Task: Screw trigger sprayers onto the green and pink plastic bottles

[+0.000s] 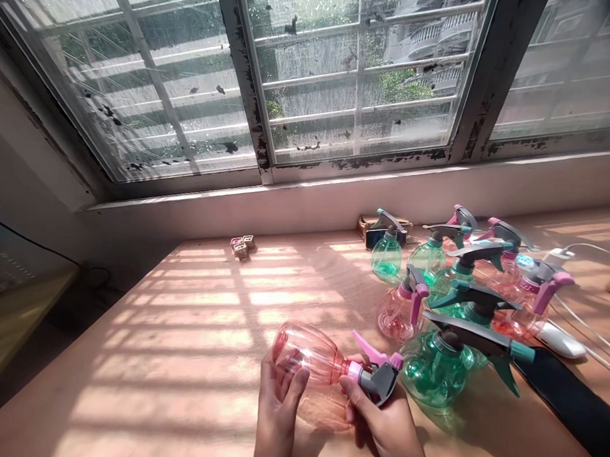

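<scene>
A clear pink spray bottle [308, 352] is held on its side just above the table, its base to the left and its grey-and-pink spray head [380, 378] to the right. My left hand [283, 394] wraps round the bottle's body near the base, thumb in front. With my right hand [373, 407] I grip the pink collar at the neck between thumb and fingers. The pink trigger points up and away. Close by on the right stand a green spray bottle [433, 373] and a pink spray bottle [399, 312], both upright.
Several more green and pink spray bottles crowd the table's right side. Beyond them lie a white mouse [561, 339], white cables and a black flat object [574, 404]. Small blocks [241, 246] sit at the back edge, near a barred window [360, 77]. A phone [384, 239] leans by the wall.
</scene>
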`<state>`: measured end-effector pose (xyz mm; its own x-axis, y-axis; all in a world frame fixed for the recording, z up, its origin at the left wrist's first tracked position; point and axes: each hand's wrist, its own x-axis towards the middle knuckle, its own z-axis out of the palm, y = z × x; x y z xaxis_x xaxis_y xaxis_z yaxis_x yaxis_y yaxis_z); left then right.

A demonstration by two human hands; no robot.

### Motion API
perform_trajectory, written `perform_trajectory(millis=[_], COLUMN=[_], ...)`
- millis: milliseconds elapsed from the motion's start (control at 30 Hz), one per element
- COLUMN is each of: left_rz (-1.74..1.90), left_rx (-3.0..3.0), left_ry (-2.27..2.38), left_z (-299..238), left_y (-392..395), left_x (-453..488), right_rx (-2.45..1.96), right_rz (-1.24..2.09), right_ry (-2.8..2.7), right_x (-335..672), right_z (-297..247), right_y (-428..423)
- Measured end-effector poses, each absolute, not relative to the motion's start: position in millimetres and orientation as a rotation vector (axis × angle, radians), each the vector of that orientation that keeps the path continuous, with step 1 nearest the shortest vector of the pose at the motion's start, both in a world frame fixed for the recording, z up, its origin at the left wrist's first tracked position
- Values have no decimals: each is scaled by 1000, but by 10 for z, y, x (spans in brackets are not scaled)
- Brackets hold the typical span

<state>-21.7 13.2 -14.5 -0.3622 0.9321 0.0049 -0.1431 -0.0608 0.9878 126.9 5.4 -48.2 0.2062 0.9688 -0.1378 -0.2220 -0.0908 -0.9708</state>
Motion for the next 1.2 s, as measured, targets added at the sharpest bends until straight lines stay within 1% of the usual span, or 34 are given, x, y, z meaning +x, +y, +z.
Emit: perform_trajectory(millis=[167, 400, 700, 867, 1000, 1200], left_rz=[1551, 1527, 1483, 1517, 1534, 1513], left_rx=[953, 974, 1022, 1060, 992, 1028], left_ry=[1326, 1374, 1231, 1235, 1333, 1241], left_z=[-160, -177, -166, -239, -179, -146], left_y=[123, 145, 108, 116, 106, 106], left_x=[-213, -229, -238, -239, -225, -209], right_rx=[-1175, -1213, -1009, -1024, -1005, -1001], right_rz=[1174, 1131, 1253, 1258, 1220, 1270], right_ry=[-793, -816, -622, -648, -750, -628], right_x=[1273, 1260, 1340, 1329, 1299, 1320], right_z=[-417, -368, -284, -294, -246, -230], right_y=[36, 34, 36, 44, 35, 19])
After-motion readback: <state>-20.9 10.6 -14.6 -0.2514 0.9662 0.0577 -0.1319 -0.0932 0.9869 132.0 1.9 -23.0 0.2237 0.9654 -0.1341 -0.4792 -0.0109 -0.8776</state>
